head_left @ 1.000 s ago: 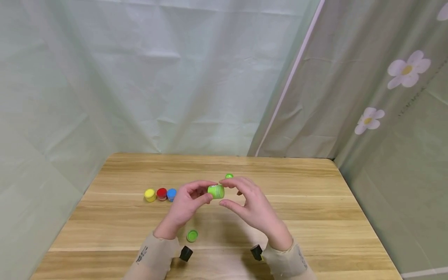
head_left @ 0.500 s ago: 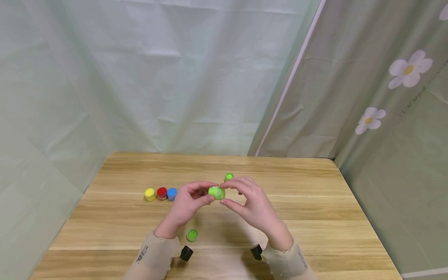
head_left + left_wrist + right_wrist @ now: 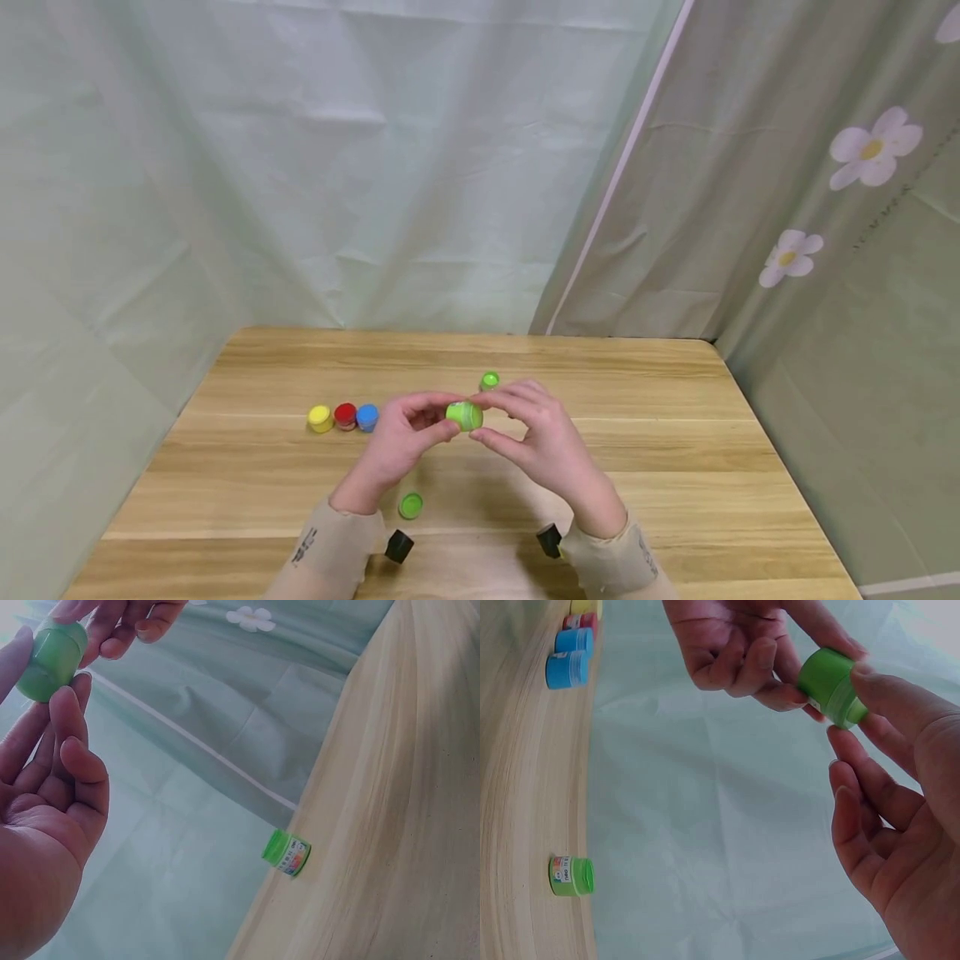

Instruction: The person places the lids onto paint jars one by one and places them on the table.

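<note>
Both hands hold one small green jar on its side above the table, between them. My left hand grips its left end, thumb below and fingers above. At the other end, the thumb and fingertips of my right hand pinch the jar. In the right wrist view, the held jar has a clear rim band near the right fingertips. A second green jar, labelled in both wrist views, stands on the table behind the hands. Nearer me lies a round green lid, by the left wrist.
Left of the hands stand a yellow jar, a red jar and a blue jar in a row. The right wrist view shows another blue jar beside them. Curtains hang behind the wooden table.
My right thumb and fingertips have closed in from just beside the green jar onto its right end. The left hand keeps its grip, and the jar has shifted very slightly.
</note>
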`<state>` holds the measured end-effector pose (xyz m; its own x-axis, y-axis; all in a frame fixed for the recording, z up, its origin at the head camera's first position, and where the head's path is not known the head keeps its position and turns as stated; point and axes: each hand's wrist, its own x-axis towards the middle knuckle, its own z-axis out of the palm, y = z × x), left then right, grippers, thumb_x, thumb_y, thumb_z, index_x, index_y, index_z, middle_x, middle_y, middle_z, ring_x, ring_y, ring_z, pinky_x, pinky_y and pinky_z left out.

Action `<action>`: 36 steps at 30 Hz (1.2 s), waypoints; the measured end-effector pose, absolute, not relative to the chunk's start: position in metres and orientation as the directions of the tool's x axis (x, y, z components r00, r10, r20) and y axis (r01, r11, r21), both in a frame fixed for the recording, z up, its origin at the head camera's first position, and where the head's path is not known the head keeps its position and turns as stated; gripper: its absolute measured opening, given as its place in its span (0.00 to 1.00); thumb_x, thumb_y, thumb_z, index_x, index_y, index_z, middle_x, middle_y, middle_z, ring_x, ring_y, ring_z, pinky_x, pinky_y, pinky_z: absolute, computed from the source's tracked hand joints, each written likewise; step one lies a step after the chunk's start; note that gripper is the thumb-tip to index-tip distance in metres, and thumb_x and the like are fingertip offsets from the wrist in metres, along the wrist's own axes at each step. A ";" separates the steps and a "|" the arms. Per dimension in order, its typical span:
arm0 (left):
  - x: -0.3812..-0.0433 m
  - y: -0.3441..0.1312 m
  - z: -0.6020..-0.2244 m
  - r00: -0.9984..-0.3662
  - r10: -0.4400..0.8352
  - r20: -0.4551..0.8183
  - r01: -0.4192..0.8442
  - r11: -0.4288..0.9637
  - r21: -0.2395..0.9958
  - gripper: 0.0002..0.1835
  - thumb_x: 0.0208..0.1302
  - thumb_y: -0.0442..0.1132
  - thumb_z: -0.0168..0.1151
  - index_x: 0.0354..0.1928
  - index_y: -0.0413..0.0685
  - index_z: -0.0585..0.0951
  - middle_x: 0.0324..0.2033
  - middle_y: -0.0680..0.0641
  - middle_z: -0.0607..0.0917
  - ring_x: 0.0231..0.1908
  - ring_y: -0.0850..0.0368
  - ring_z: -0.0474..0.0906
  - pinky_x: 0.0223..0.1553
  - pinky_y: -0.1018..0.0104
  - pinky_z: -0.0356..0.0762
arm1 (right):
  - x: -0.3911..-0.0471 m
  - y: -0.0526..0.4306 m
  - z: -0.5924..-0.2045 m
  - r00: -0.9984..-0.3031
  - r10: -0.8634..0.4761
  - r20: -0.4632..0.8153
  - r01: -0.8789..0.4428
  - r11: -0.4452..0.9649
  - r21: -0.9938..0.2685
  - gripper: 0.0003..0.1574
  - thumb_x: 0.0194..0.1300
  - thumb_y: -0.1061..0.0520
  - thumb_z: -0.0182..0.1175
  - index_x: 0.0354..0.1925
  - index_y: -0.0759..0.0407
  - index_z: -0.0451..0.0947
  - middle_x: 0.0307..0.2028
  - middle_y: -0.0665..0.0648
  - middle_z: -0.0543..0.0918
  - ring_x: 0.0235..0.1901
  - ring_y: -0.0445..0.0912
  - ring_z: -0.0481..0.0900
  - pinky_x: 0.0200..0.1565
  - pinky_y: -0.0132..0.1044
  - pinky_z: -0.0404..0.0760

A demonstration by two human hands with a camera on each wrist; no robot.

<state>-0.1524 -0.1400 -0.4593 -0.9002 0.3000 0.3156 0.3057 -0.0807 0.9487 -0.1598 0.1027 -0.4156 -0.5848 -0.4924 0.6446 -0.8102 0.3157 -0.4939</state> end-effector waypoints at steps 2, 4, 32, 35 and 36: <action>-0.153 -0.140 -0.459 -0.896 0.302 0.325 0.313 -0.089 0.946 0.15 0.72 0.32 0.71 0.57 0.34 0.87 0.44 0.49 0.89 0.37 0.56 0.81 0.40 0.69 0.84 | -0.160 0.102 -0.415 -0.588 -0.489 0.644 -0.808 0.311 -0.501 0.24 0.61 0.57 0.81 0.55 0.53 0.89 0.51 0.49 0.89 0.50 0.45 0.83 0.45 0.38 0.86; -0.153 -0.140 -0.459 -0.891 0.305 0.335 0.319 -0.102 0.942 0.15 0.72 0.33 0.71 0.57 0.33 0.86 0.46 0.50 0.90 0.39 0.56 0.81 0.41 0.68 0.85 | -0.159 0.102 -0.414 -0.598 -0.486 0.637 -0.800 0.311 -0.513 0.23 0.61 0.57 0.81 0.55 0.53 0.89 0.50 0.49 0.89 0.49 0.44 0.82 0.43 0.37 0.85; -0.152 -0.139 -0.459 -0.876 0.290 0.386 0.347 -0.179 0.921 0.14 0.72 0.32 0.71 0.55 0.34 0.86 0.43 0.52 0.90 0.37 0.59 0.81 0.39 0.70 0.84 | -0.157 0.099 -0.416 -0.602 -0.451 0.660 -0.797 0.284 -0.533 0.23 0.62 0.59 0.80 0.55 0.53 0.89 0.47 0.48 0.91 0.45 0.46 0.84 0.40 0.37 0.85; -0.151 -0.140 -0.458 -0.893 0.271 0.361 0.322 -0.179 0.930 0.13 0.71 0.31 0.72 0.55 0.36 0.86 0.42 0.52 0.89 0.38 0.59 0.82 0.40 0.69 0.84 | -0.157 0.100 -0.415 -0.625 -0.430 0.652 -0.779 0.293 -0.554 0.26 0.60 0.59 0.81 0.57 0.53 0.88 0.46 0.49 0.91 0.46 0.46 0.84 0.40 0.40 0.84; -0.151 -0.141 -0.457 -0.899 0.261 0.351 0.313 -0.177 0.933 0.13 0.70 0.31 0.72 0.55 0.36 0.86 0.42 0.52 0.89 0.38 0.59 0.82 0.40 0.68 0.85 | -0.156 0.100 -0.415 -0.634 -0.420 0.649 -0.772 0.296 -0.563 0.27 0.60 0.59 0.81 0.58 0.53 0.88 0.46 0.49 0.90 0.46 0.46 0.84 0.40 0.41 0.84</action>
<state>-0.1506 -0.1405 -0.4575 -0.8993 0.2612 0.3508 0.3125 -0.1773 0.9332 -0.1564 0.1004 -0.4152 -0.6341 -0.4196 0.6495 -0.7720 0.2957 -0.5627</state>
